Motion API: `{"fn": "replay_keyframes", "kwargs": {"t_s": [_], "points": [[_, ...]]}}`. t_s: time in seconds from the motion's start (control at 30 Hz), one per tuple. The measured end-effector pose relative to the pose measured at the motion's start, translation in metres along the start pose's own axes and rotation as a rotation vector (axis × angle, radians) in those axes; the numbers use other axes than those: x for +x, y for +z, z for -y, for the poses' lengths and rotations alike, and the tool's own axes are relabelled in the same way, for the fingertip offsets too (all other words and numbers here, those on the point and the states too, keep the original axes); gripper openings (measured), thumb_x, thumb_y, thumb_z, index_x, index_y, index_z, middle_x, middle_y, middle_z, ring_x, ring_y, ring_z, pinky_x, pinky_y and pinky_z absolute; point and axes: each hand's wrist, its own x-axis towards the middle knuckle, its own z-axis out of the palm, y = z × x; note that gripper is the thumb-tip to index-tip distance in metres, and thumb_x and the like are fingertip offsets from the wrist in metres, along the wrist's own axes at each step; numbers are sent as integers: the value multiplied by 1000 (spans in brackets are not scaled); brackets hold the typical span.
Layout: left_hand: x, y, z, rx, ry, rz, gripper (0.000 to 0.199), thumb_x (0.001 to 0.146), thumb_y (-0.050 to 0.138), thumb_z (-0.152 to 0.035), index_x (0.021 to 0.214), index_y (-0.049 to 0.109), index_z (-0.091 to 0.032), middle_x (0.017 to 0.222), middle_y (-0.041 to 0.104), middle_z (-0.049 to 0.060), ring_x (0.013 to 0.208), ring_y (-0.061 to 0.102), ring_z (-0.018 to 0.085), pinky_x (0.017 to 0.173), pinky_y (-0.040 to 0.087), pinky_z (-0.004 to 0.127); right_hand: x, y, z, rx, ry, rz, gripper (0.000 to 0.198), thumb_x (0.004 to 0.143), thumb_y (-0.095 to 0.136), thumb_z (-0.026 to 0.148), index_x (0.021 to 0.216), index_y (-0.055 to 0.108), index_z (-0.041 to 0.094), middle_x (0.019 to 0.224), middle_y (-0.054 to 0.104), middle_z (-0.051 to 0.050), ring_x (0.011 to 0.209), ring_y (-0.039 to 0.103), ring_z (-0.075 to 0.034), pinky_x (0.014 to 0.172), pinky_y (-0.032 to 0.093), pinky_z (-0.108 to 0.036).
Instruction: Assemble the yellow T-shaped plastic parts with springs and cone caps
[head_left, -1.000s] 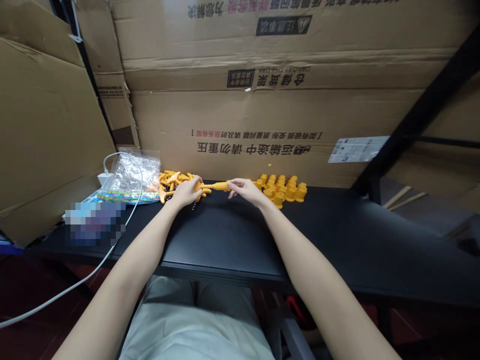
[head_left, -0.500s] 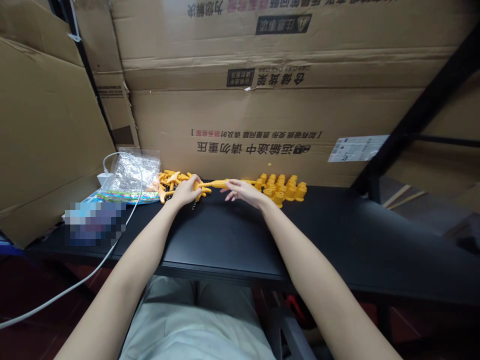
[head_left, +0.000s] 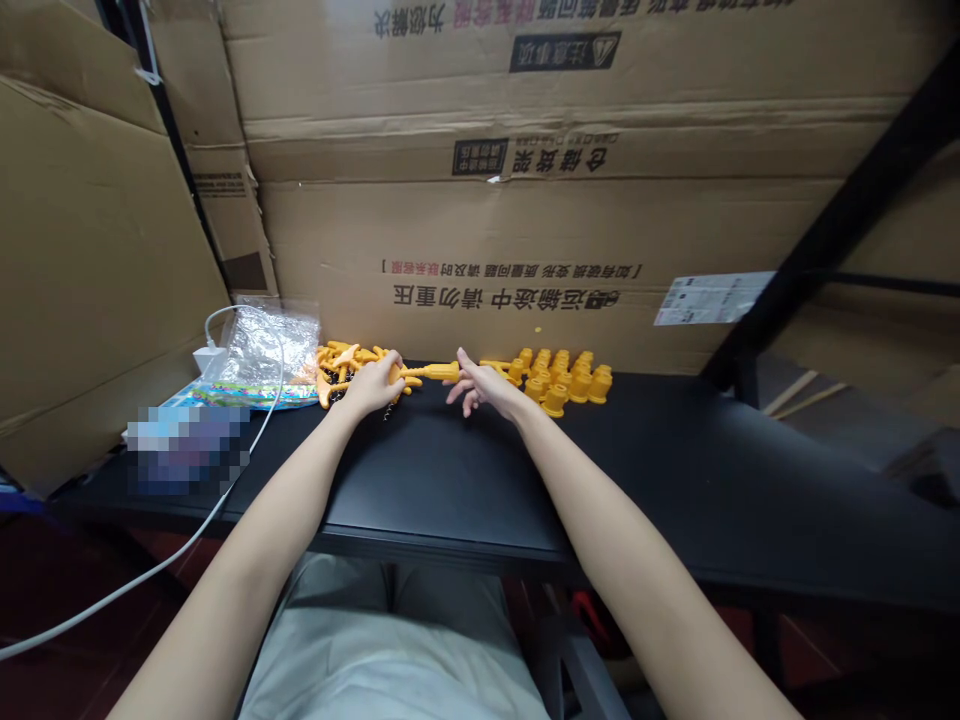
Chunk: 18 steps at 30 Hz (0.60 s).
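Note:
My left hand (head_left: 375,385) is closed in a pinch around the left end of a yellow plastic stick-like piece (head_left: 441,371), which points sideways to the right. It has a thin ridged part near my left hand and a thicker sleeve farther right. The sleeve's right end lies between the raised thumb and loosely curled fingers of my right hand (head_left: 484,386), partly hidden there. Behind my left hand is a heap of yellow handle-shaped pieces (head_left: 327,385) with dark and silvery metal spirals. Right of my right hand, several yellow stepped caps (head_left: 555,400) stand grouped on the tabletop.
A black tabletop (head_left: 450,480) carries everything. Cardboard (head_left: 450,220) rises behind it and at the left. A clear plastic bag (head_left: 270,345), a colourful packet (head_left: 255,395) and a white cable (head_left: 202,525) lie at left. A black metal post (head_left: 825,210) slants at right.
My right hand has shifted slightly left and rolled, its thumb now raised and its fingers lower. More of the sleeve's left part shows. My left hand has stayed in place.

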Motion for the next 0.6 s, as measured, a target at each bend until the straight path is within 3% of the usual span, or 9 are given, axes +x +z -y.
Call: {"fn": "replay_keyframes", "kwargs": {"t_s": [0.1,0.17,0.23,0.4,0.5,0.6], "points": [[0,0,1,2,-12,2,25,81,56,-26,106,53,-21,82,64,4,82,62,23,74,43,31,-2,-6,-2,77,-90,67,38,86,65,43,113,59,18,93,74,-8,56,67,-12,48,48,-20],[0,0,0,5,-11,7,25,81,56,-25,106,53,-21,82,65,4,83,62,23,75,43,30,-1,-7,-3,90,-141,64,36,81,72,35,110,59,18,94,74,-7,57,66,-11,51,49,-20],[-1,-1,-1,16,-3,15,25,82,56,-25,106,52,-22,83,65,3,83,62,22,75,43,30,1,-6,-3,84,-144,40,30,84,68,41,96,62,14,80,74,-8,49,62,-10,47,47,-20],[-1,-2,-5,52,12,22,24,83,55,-27,106,52,-22,84,66,4,84,63,23,74,43,30,4,5,0,33,-55,-92,57,85,50,66,65,59,13,45,60,-5,29,44,-7,31,34,-20],[-1,-2,-5,46,13,24,24,83,55,-27,106,52,-22,83,66,4,84,63,24,74,43,31,4,7,3,1,-23,-130,62,85,45,70,66,60,13,45,60,-6,28,44,-7,29,31,-19],[0,-2,-4,34,1,15,24,82,56,-28,105,52,-22,83,66,4,84,63,24,75,44,31,2,4,2,3,-9,-96,61,88,42,67,87,66,10,64,70,-11,35,54,-10,32,37,-19]]}}
